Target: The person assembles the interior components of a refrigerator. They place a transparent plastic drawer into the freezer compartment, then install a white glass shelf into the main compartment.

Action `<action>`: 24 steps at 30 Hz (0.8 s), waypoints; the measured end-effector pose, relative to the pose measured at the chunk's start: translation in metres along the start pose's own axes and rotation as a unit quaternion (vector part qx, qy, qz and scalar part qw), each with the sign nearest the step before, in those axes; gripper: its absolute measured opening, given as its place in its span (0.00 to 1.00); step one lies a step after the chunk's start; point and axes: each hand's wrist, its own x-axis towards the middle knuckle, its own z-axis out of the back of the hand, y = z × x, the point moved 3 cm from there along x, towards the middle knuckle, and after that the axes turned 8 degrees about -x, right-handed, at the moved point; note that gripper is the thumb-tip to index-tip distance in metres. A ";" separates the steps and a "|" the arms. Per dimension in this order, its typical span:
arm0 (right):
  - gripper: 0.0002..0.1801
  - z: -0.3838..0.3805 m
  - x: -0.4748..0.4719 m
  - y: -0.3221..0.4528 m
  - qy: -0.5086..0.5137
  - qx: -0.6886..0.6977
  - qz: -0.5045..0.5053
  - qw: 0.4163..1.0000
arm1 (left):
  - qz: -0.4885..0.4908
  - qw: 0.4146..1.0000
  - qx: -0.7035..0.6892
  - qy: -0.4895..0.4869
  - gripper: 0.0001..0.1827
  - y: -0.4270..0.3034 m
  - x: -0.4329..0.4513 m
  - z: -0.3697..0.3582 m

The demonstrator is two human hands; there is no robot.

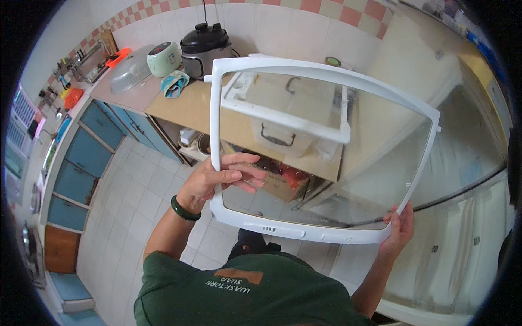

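Observation:
A glass refrigerator shelf with a white plastic frame [346, 235] is held up before me, tilted. My left hand [220, 175] grips its left side, thumb in front and fingers seen through the glass. Around the lower right corner of the frame, my right hand [399, 228] is closed. Water drops or specks dot the pane. Through the glass I see a second white-framed shelf [285, 120] resting on a box with a dark handle [278, 136] on the counter.
At right, the refrigerator stands open, its door shelves [444, 248] low down. A tan counter [183, 108] holds a pressure cooker [204, 49], a pale green rice cooker [164, 59], a cloth [175, 84] and a clear domed cover [130, 71]. Blue cabinets [83, 150] line the left.

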 end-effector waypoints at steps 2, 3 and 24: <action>0.24 0.021 -0.012 -0.003 -0.011 -0.004 -0.004 1.000 | 0.007 1.000 -0.006 0.008 0.24 0.012 -0.006 -0.016; 0.24 0.030 -0.017 -0.005 -0.014 -0.001 -0.011 1.000 | 0.008 1.000 -0.010 0.019 0.24 0.018 -0.008 -0.024; 0.23 0.139 -0.101 -0.012 -0.169 -0.054 -0.021 0.984 | 0.104 0.983 -0.039 0.147 0.27 0.058 0.063 -0.092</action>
